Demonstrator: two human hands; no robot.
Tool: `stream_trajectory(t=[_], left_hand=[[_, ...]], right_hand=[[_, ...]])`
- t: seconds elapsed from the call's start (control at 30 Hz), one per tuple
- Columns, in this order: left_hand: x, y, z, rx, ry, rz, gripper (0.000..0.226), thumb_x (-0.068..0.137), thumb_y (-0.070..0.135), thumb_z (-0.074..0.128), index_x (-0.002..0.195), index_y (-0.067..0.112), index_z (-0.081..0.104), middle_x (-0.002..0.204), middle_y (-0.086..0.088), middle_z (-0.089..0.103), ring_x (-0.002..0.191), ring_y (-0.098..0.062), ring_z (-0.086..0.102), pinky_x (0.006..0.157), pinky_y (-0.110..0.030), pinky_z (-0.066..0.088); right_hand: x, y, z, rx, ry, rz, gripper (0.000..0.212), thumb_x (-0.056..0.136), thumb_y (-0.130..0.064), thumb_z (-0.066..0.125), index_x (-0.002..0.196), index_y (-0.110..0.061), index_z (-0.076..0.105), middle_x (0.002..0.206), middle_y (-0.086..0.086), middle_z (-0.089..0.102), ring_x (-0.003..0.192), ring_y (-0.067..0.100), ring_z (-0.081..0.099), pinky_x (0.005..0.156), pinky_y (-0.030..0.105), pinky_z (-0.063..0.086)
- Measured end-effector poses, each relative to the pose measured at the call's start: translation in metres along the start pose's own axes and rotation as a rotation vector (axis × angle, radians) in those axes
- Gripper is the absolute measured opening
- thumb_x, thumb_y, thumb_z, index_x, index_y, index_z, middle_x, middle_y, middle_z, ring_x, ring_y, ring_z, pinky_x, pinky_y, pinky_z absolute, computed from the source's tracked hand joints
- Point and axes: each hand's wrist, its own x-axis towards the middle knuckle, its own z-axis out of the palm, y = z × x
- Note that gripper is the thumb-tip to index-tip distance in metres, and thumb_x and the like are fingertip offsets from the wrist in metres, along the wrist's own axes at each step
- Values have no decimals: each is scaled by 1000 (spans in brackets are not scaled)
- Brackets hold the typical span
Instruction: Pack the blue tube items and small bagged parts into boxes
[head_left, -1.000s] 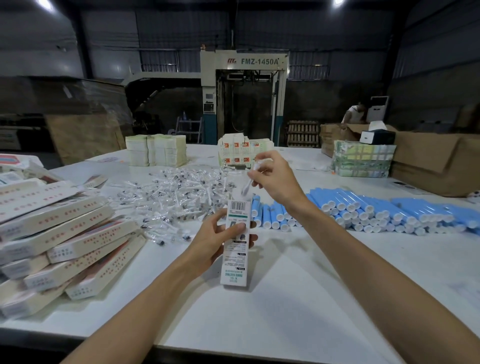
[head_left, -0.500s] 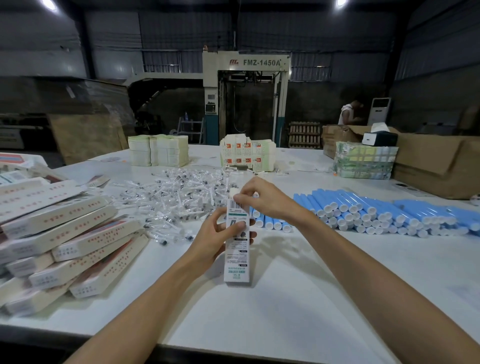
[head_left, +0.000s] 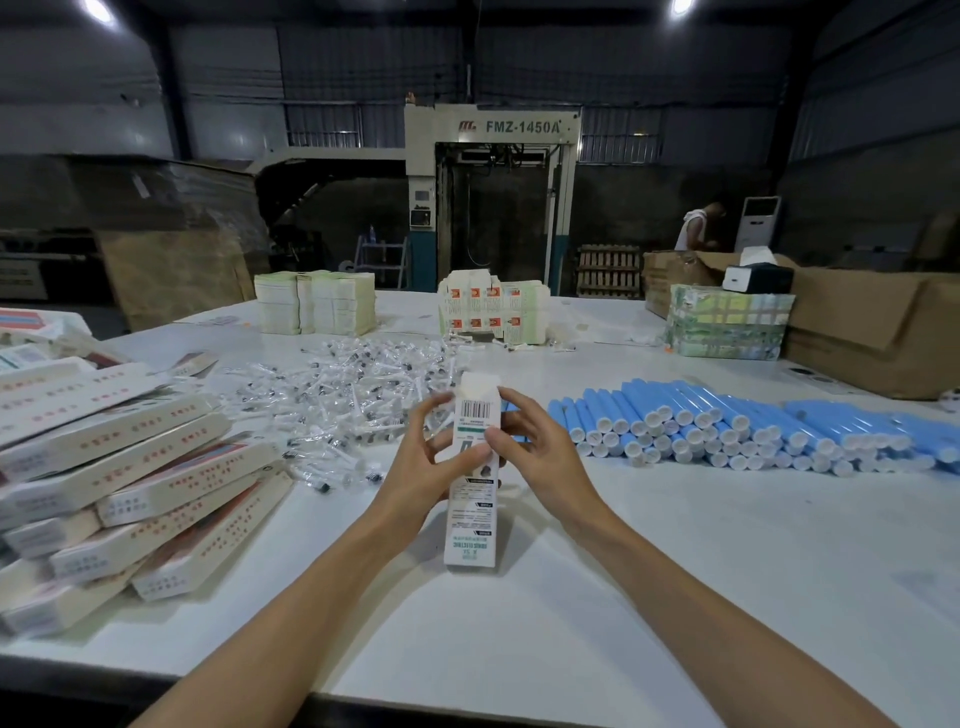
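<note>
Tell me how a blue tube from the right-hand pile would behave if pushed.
Probably rolls: the blue tubes are round, lying sideways on the smooth table. They are stacked in layers, so moving one would likely shift its neighbours. They look stiff and smooth, perhaps slippery.

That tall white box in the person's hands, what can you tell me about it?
The box is a slim white cardboard carton, held nearly upright, its lower end seemingly resting on the white table. Its top flap stands open. The face shows a barcode, a green band and small print. The left hand and right hand grip its upper half.
</note>
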Motion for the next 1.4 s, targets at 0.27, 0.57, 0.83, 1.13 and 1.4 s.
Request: stream_trajectory(t=[0.27, 0.57, 0.83, 1.13, 1.4], left_hand=[[1, 8, 8, 224, -10, 143, 71, 95, 29, 84, 153, 50, 49, 135, 7, 73, 126, -7, 67, 86, -30, 64], [25, 18, 14, 298, -128, 25, 57, 90, 24, 89, 134, 50, 64, 114, -6, 81, 106, -27, 79, 82, -42, 67], [18, -9, 19, 161, -52, -42, 52, 92, 17, 87, 137, 35, 67, 111, -13, 82, 101, -33, 80, 77, -35, 64], [7, -2, 26, 195, -138, -30, 57, 91, 22, 86, 139, 41, 63, 112, -10, 82, 101, -28, 79, 78, -32, 63], [5, -3, 30, 160, -145, -48, 63, 93, 14, 85, 143, 40, 56, 112, -9, 82, 98, -27, 80, 77, -31, 63]], right_hand=[[0, -2, -3, 57, -54, -1, 38, 107, -25, 59, 143, -37, 57, 121, -6, 72, 112, 10, 68, 90, 22, 54], [8, 8, -23, -28, -18, 62, 17, 107, -17, 57, 117, -30, 61, 107, -11, 74, 100, 9, 70, 84, 26, 55], [6, 14, -26, -104, -41, 85, 15, 108, -31, 57, 116, -21, 65, 104, 5, 74, 89, 12, 67, 79, 28, 53], [11, 9, -33, 58, 116, 217, 16, 110, -28, 52, 115, -21, 65, 90, 2, 79, 81, 20, 74, 68, 28, 59], [12, 5, -47, -27, 83, 50, 17, 105, -12, 61, 116, -9, 74, 96, 9, 79, 87, 33, 74, 73, 41, 60]])
